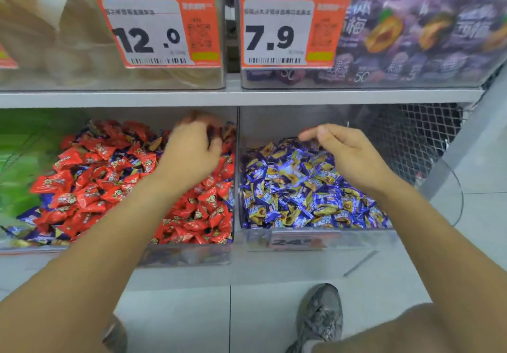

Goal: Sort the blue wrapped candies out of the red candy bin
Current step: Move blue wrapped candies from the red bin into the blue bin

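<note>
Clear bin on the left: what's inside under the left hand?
Red wrapped candies fill the clear left bin, with stray blue wrapped candies mixed in. The left hand covers the back pile; its fingers are blurred, grip unclear.

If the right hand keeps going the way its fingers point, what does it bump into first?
The right hand hovers over the blue candies, fingers pointing left and a bit down. It would probably meet the clear divider between the bins, or the candy heap first; depth is hard to judge.

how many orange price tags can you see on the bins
4. The 12.0 tag on the upper left bin, the 7.9 tag on the upper right bin, a blurred tag on the blue candy bin, and a tag corner at the left edge. Others may be hidden.
</note>
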A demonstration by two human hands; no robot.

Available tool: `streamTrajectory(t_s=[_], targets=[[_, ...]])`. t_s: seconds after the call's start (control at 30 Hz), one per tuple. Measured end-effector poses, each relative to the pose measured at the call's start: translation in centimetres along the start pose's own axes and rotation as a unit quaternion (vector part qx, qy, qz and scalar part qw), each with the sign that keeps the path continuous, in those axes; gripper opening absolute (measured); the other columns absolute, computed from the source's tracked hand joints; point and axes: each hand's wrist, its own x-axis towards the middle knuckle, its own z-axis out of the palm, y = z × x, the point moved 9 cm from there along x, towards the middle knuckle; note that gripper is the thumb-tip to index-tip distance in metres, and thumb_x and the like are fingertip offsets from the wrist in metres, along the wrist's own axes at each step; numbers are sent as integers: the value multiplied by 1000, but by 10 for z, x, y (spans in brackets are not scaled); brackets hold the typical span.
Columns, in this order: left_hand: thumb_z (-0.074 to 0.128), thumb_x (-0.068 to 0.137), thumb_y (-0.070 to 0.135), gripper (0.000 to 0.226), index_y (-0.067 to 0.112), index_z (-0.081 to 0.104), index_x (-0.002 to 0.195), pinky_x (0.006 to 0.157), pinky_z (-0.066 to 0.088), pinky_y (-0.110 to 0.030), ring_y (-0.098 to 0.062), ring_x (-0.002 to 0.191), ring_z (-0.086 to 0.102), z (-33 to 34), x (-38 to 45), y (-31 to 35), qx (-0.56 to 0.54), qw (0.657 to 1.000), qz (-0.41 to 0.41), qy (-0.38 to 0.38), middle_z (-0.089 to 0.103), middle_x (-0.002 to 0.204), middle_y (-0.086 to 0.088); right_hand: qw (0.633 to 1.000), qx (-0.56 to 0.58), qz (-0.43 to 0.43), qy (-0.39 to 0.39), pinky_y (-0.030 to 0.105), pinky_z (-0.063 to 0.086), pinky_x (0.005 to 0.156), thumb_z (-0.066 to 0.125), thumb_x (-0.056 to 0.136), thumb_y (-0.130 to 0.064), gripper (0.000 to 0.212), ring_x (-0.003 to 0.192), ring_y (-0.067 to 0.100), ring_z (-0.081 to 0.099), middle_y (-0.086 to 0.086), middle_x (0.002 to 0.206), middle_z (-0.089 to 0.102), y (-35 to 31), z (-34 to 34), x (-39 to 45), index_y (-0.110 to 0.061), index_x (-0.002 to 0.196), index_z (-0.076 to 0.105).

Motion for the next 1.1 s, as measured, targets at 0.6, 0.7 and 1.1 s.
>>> streamTrajectory(t_s=[0.6, 0.7, 1.1], targets=[[77, 78, 14, 27, 13, 72, 105, 84, 41, -20, -19, 102, 63, -2, 0, -99, -36, 994, -30, -100, 70, 109, -2, 853, -475, -110, -188, 37, 45, 101, 70, 83, -38, 77, 127, 35, 48, 16, 142, 48, -78, 183, 101, -11, 146, 35], [70, 83, 9, 29, 15, 70, 111, 89, 37, -14, -17, 111, 60, -8, -3, -110, -50, 992, -53, -99, 67, 117, -1, 815, -520, -68, -247, 34, 50, 89, 77, 80, -38, 74, 114, 33, 57, 11, 132, 57, -72, 204, 119, -14, 140, 42], [77, 80, 34, 38, 22, 68, 115, 97, 45, -31, -19, 112, 59, -6, -22, -95, -104, 986, -22, -125, 67, 117, 0, 886, -351, -64, -295, 12, 39, 66, 75, 80, -17, 55, 76, 4, 54, -11, 99, 61, -91, 209, 83, -29, 131, 56]])
